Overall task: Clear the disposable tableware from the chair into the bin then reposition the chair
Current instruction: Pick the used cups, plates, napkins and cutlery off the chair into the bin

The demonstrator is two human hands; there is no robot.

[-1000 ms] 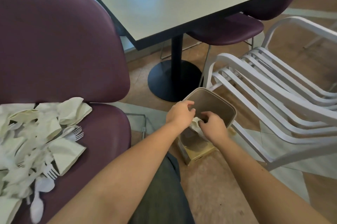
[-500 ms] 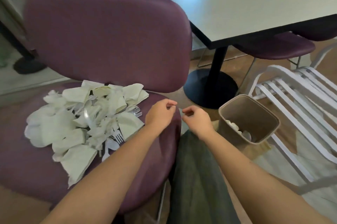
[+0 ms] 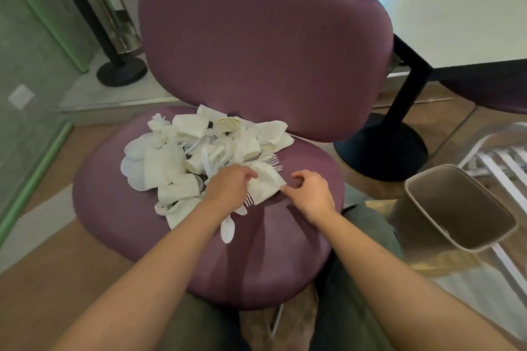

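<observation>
A heap of white disposable tableware (image 3: 182, 156) (crumpled paper plates, cups, plastic forks) covers the back left of the purple chair (image 3: 271, 253) seat. A white plastic spoon (image 3: 228, 230) lies at the heap's near edge. My left hand (image 3: 228, 189) rests on the heap's right side, its fingers curled over a folded paper plate (image 3: 266, 183). Just right of it, my right hand (image 3: 310, 192) has curled fingers that meet the plate's right corner. The tan bin (image 3: 453, 208) stands tilted on the floor to the right of the chair; its inside shows nothing from here.
A pale table (image 3: 456, 22) on a black pedestal base (image 3: 382, 151) stands behind the chair to the right. A white slatted chair (image 3: 502, 156) lies beyond the bin. A black post base (image 3: 122, 73) and a glass panel (image 3: 25, 88) are at the left.
My view and both hands have swung left from the bin to the chair. The hands, empty over my lap half a second ago, now sit on the heap's right edge.
</observation>
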